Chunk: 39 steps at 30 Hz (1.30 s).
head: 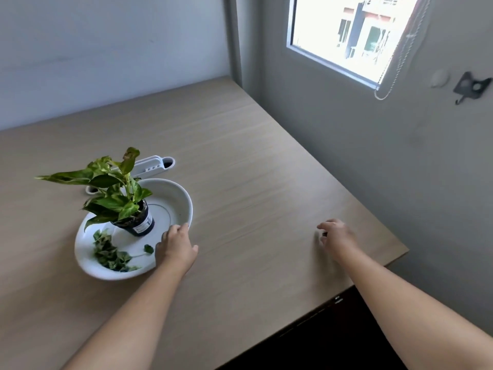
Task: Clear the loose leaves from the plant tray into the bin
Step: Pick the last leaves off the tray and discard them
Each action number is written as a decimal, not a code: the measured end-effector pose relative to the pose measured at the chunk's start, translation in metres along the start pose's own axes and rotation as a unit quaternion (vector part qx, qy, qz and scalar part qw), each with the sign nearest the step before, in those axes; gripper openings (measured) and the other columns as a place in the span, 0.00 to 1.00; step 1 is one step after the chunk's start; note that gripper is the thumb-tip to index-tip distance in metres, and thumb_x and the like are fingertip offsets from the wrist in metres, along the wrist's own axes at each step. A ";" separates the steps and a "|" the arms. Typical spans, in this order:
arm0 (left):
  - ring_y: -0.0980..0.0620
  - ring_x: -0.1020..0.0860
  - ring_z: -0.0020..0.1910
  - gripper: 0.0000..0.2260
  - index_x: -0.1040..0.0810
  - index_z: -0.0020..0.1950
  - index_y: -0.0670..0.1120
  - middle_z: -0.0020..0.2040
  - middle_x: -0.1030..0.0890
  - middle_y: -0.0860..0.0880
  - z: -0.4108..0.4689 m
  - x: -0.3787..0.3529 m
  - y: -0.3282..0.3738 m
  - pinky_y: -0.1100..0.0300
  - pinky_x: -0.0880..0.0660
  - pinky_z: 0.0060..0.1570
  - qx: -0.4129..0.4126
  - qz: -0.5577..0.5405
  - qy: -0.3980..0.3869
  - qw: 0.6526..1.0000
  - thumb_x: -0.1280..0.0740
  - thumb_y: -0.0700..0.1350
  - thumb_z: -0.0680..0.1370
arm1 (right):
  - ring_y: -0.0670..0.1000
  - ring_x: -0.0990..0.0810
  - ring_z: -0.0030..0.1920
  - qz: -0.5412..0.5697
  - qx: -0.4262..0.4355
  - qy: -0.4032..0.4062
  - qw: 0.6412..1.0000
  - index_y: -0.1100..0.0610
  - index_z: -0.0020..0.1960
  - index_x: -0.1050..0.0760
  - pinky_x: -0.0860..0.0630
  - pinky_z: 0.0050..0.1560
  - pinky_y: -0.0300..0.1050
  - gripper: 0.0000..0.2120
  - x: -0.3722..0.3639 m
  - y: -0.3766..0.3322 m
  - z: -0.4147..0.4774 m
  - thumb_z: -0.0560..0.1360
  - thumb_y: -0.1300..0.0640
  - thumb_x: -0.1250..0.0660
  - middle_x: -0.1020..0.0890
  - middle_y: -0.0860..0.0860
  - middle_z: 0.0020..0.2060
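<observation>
- Leaves (110,253) are sitting loose in the near-left part of the tray (184,198), a little pile of green bits, with one stray leaf (149,248) a bit apart on the right of the pile.
- Tray is a white shallow dish on the desk (253,161), left of centre.
- Pot (141,222) stands in the middle of the tray, dark with a label, leaning a little, and the plant (114,190) spreads out over the tray's left side.
- Left hand (176,248) is on the tray's near-right rim, fingers curled over the edge, thumb on the desk side, so it's grasping the tray.
- Right hand (337,236) is well apart to the right, near the desk's right edge, fingers loosely bent. It's blurry, and there might be something small and dark at the fingertips, honestly can't tell if it's holding anything.
- White cable slot (153,165) is set in the desk just behind the tray.
- Window (352,36) is up on the right wall, with a bead cord (397,62) hanging down its side.
</observation>
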<state>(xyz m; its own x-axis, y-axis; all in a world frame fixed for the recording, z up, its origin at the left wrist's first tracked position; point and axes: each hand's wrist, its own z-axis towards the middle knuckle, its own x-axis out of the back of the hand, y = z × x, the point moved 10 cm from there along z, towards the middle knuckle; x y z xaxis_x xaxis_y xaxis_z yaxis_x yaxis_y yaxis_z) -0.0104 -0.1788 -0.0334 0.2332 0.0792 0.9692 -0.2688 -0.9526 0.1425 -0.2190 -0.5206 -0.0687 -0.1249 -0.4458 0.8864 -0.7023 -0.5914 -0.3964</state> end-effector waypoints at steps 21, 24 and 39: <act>0.47 0.21 0.55 0.10 0.22 0.57 0.51 0.57 0.19 0.50 -0.015 0.010 -0.062 0.56 0.25 0.53 0.031 -0.059 -0.004 0.998 0.35 0.45 0.76 | 0.51 0.19 0.33 0.207 0.211 -0.103 0.950 0.54 0.34 0.18 0.21 0.40 0.41 0.12 -0.018 -0.270 -0.013 0.68 0.68 0.34 0.20 0.50 0.27; 0.50 0.21 0.53 0.12 0.20 0.54 0.50 0.53 0.18 0.51 -0.019 0.013 -0.099 0.57 0.24 0.54 0.018 -0.088 -0.005 0.996 0.30 0.52 0.73 | 0.49 0.21 0.39 0.175 0.273 -0.105 0.940 0.57 0.42 0.16 0.26 0.40 0.36 0.09 -0.038 -0.325 -0.041 0.68 0.66 0.33 0.18 0.51 0.36; 0.50 0.23 0.56 0.18 0.17 0.54 0.52 0.53 0.16 0.51 0.007 0.023 -0.198 0.57 0.30 0.58 -0.087 -0.098 -0.036 0.991 0.27 0.59 0.68 | 0.56 0.22 0.53 -0.088 0.312 -0.169 0.931 0.60 0.56 0.21 0.25 0.54 0.46 0.14 -0.191 -0.413 -0.060 0.72 0.55 0.30 0.20 0.55 0.54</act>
<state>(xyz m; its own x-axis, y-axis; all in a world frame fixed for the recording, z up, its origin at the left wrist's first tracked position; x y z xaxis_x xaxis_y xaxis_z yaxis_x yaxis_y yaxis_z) 0.0545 0.0098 -0.0405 0.3610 0.2316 0.9034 -0.3670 -0.8552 0.3659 0.0535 -0.1509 -0.0597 0.2549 -0.4288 0.8667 -0.1347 -0.9033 -0.4072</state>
